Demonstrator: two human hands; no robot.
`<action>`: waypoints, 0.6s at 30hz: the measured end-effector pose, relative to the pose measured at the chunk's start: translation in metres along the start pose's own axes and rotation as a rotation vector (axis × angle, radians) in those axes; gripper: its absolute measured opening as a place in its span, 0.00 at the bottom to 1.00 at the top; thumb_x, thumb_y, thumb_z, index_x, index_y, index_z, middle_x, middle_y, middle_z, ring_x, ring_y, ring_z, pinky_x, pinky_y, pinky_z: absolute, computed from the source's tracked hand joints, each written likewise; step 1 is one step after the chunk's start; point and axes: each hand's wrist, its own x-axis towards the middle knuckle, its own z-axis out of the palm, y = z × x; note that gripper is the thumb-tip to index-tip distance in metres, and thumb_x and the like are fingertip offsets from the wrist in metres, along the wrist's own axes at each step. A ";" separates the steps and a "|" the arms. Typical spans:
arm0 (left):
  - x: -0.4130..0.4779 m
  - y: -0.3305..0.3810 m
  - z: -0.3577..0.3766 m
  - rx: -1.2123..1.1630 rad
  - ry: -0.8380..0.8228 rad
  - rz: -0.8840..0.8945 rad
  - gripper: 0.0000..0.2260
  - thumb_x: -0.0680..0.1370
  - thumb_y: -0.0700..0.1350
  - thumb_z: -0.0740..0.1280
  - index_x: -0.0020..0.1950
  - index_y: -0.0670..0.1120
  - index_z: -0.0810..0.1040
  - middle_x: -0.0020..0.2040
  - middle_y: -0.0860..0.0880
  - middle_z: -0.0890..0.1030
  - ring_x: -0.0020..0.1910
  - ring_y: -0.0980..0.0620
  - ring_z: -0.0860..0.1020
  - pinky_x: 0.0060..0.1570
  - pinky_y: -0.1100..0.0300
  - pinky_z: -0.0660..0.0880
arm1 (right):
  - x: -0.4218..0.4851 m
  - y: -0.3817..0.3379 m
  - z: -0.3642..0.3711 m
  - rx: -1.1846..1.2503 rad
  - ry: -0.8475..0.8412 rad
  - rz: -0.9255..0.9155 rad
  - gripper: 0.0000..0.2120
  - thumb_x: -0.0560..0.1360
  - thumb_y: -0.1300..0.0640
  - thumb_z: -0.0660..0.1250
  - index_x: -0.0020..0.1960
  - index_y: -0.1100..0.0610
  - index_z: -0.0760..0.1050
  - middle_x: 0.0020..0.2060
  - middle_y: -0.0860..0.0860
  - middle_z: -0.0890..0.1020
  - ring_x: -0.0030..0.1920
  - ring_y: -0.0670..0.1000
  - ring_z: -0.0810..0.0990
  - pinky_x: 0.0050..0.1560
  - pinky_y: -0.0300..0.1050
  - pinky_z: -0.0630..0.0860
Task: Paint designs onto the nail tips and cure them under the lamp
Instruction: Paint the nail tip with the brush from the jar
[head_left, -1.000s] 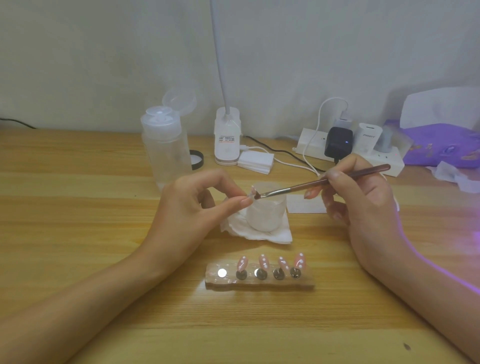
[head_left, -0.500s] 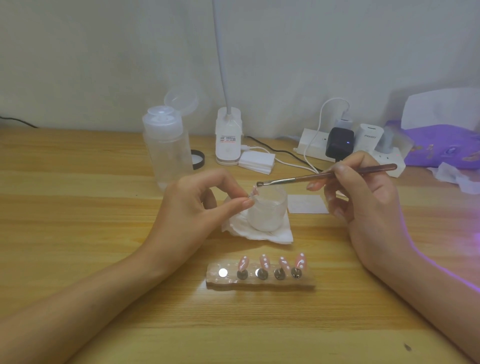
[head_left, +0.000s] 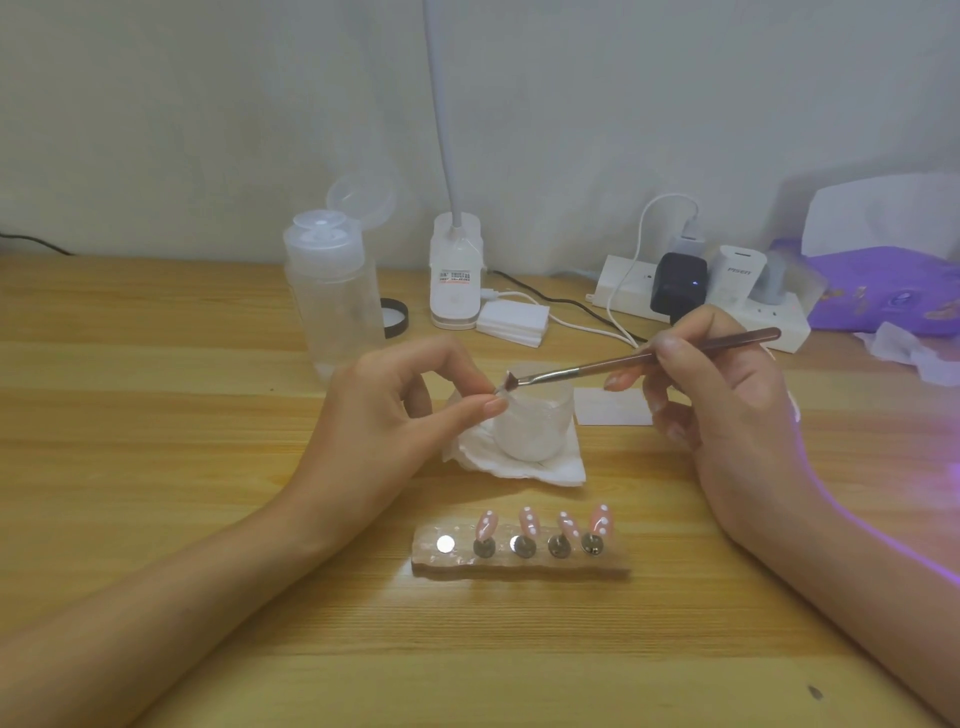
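My left hand (head_left: 384, 415) pinches a small nail tip (head_left: 502, 391) between thumb and forefinger, just above a small clear cup (head_left: 535, 421) standing on a white wipe (head_left: 550, 467). My right hand (head_left: 727, 410) holds a thin brush (head_left: 649, 358) like a pen; its bristles touch the pinched tip. In front of both hands lies a pale holder block (head_left: 519, 558) with several pink nail tips (head_left: 566, 525) bearing white dots, mounted on small stands. Its leftmost metal disc (head_left: 445, 544) is bare.
A clear pump bottle (head_left: 330, 291) with its lid flipped up stands at the back left. A white lamp base (head_left: 456, 280), a stack of white pads (head_left: 513, 322), a power strip (head_left: 701, 296) with chargers and a purple packet (head_left: 883, 296) line the back. Violet light glows at the right edge.
The brush lifted away from the pinched tip half a second ago and its bristles have now come back down onto it. My left hand has stayed in place.
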 end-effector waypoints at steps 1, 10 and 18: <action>0.000 0.000 0.000 -0.003 -0.001 0.000 0.06 0.71 0.51 0.75 0.39 0.51 0.81 0.24 0.51 0.77 0.25 0.45 0.74 0.28 0.65 0.69 | 0.000 0.000 0.000 -0.008 0.014 0.011 0.08 0.78 0.55 0.63 0.40 0.51 0.70 0.34 0.54 0.84 0.29 0.47 0.70 0.26 0.34 0.65; 0.000 -0.001 0.000 0.007 -0.013 0.007 0.06 0.71 0.51 0.75 0.39 0.51 0.81 0.26 0.49 0.77 0.27 0.43 0.74 0.30 0.56 0.72 | 0.001 0.001 0.000 0.013 -0.001 0.006 0.08 0.79 0.55 0.63 0.42 0.53 0.69 0.35 0.53 0.85 0.29 0.46 0.70 0.26 0.34 0.65; 0.001 -0.001 0.001 0.037 0.003 0.014 0.06 0.73 0.45 0.76 0.40 0.51 0.80 0.38 0.52 0.79 0.27 0.44 0.73 0.33 0.63 0.71 | 0.003 0.000 -0.002 0.077 0.025 0.016 0.08 0.78 0.55 0.63 0.40 0.51 0.70 0.34 0.54 0.84 0.28 0.46 0.68 0.25 0.35 0.63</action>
